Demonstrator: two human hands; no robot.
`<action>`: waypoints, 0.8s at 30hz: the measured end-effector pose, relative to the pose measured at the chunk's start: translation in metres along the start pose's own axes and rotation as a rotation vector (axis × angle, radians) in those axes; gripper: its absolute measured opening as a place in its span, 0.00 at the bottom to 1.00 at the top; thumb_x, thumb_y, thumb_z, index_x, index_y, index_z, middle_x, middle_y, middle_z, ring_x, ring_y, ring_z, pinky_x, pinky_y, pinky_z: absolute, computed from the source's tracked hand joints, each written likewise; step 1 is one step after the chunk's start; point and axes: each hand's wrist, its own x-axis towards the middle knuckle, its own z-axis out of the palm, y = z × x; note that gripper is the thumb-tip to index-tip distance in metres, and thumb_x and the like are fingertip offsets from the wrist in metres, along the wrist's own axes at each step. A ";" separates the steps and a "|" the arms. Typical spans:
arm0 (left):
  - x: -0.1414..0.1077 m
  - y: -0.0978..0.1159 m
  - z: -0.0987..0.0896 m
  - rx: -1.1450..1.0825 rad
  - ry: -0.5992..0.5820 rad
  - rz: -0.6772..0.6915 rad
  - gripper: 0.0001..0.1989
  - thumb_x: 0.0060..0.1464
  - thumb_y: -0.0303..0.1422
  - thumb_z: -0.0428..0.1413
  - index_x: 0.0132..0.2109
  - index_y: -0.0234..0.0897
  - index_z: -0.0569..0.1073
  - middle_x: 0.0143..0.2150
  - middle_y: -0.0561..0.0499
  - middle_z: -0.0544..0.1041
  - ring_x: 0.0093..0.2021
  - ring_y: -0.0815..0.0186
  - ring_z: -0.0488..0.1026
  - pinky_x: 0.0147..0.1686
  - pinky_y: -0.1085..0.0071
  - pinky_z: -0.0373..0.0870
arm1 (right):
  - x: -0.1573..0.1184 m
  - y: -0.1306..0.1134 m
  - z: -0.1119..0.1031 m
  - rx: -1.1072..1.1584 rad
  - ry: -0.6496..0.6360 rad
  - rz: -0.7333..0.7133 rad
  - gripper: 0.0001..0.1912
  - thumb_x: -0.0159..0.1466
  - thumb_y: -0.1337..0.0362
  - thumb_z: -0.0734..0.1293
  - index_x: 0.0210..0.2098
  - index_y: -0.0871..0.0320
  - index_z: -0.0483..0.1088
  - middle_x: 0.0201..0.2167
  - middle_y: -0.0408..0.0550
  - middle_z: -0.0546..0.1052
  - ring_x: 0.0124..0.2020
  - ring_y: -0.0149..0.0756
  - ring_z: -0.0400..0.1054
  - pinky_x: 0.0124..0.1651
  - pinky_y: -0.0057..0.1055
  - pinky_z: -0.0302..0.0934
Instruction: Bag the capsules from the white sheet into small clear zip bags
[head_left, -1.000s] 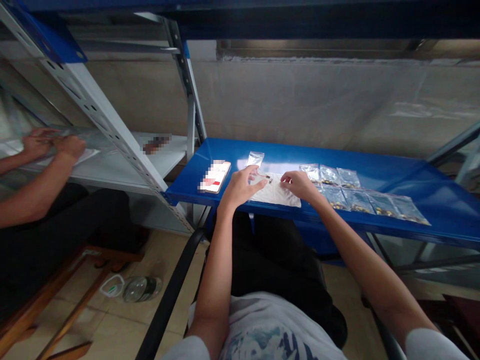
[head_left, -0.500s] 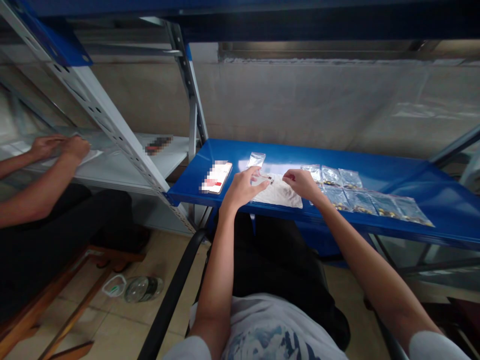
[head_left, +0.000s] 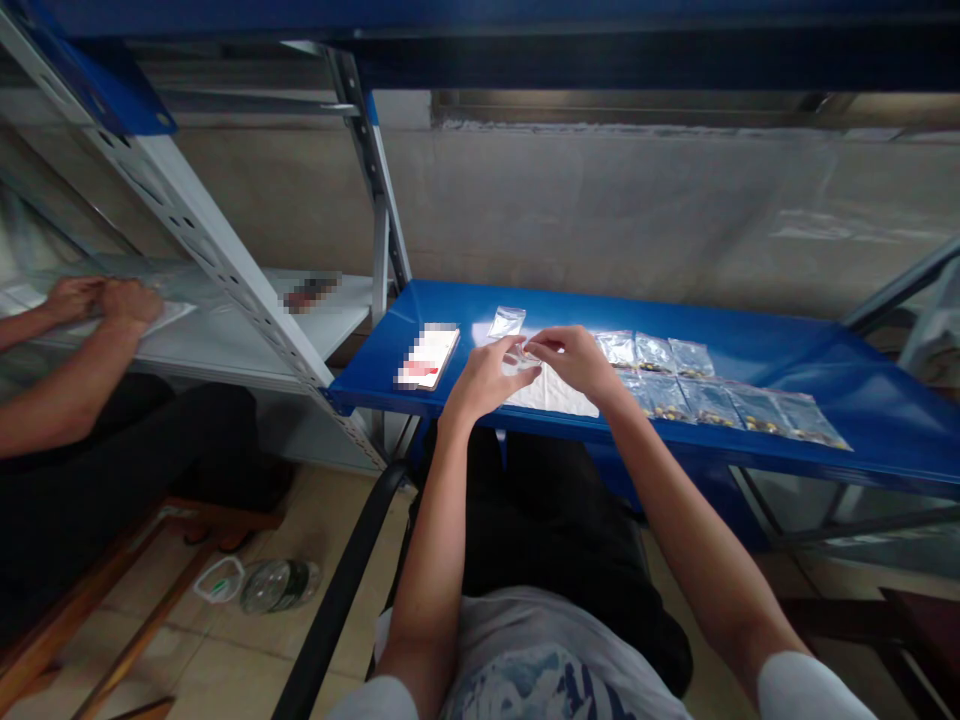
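Over the left part of a whitish cloth (head_left: 555, 395) on the blue shelf (head_left: 787, 350), my two hands come together. My left hand (head_left: 486, 378) has its fingers curled round a small item, too small to make out. The fingers of my right hand (head_left: 570, 355) are pinched at the same spot, on something I cannot make out. A small clear bag (head_left: 506, 321) lies just behind my left hand. To the right of the cloth, several clear zip bags (head_left: 716, 402) with small yellow and dark pieces lie in two rows.
A phone (head_left: 429, 357) lies at the shelf's left end. Metal uprights (head_left: 202, 230) divide it from a grey shelf (head_left: 300, 345), where another person's hands (head_left: 112, 300) work on a white sheet. A clear plastic bottle (head_left: 274, 585) is on the floor.
My right hand has moved left from the cloth's right side and now meets my left hand. The dark small part seen between them is now hidden. The view has shifted slightly.
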 end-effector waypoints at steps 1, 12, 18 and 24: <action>0.000 0.000 0.000 -0.002 0.000 0.002 0.26 0.59 0.41 0.66 0.61 0.37 0.74 0.51 0.44 0.82 0.49 0.59 0.81 0.45 0.66 0.76 | 0.000 0.000 0.000 -0.010 -0.018 0.013 0.16 0.65 0.55 0.66 0.31 0.60 0.80 0.27 0.49 0.79 0.29 0.36 0.67 0.32 0.32 0.54; -0.001 0.004 -0.003 -0.014 0.019 0.013 0.28 0.58 0.41 0.67 0.62 0.37 0.74 0.54 0.42 0.82 0.50 0.58 0.80 0.46 0.66 0.76 | -0.013 -0.020 -0.010 0.157 -0.169 0.139 0.18 0.63 0.48 0.71 0.32 0.57 0.78 0.25 0.47 0.77 0.27 0.33 0.68 0.28 0.29 0.58; -0.001 0.000 -0.009 -0.125 -0.010 -0.010 0.30 0.58 0.42 0.67 0.64 0.40 0.73 0.55 0.43 0.81 0.49 0.60 0.81 0.48 0.67 0.75 | -0.029 -0.019 0.014 0.213 0.099 0.203 0.14 0.63 0.51 0.68 0.32 0.56 0.75 0.28 0.48 0.79 0.28 0.36 0.71 0.28 0.31 0.62; -0.002 -0.010 -0.015 -0.163 -0.050 -0.042 0.27 0.60 0.36 0.64 0.65 0.38 0.72 0.55 0.43 0.80 0.48 0.62 0.80 0.48 0.65 0.75 | -0.051 -0.006 0.029 0.194 0.190 0.297 0.12 0.64 0.53 0.67 0.33 0.56 0.74 0.27 0.48 0.80 0.33 0.42 0.77 0.30 0.31 0.66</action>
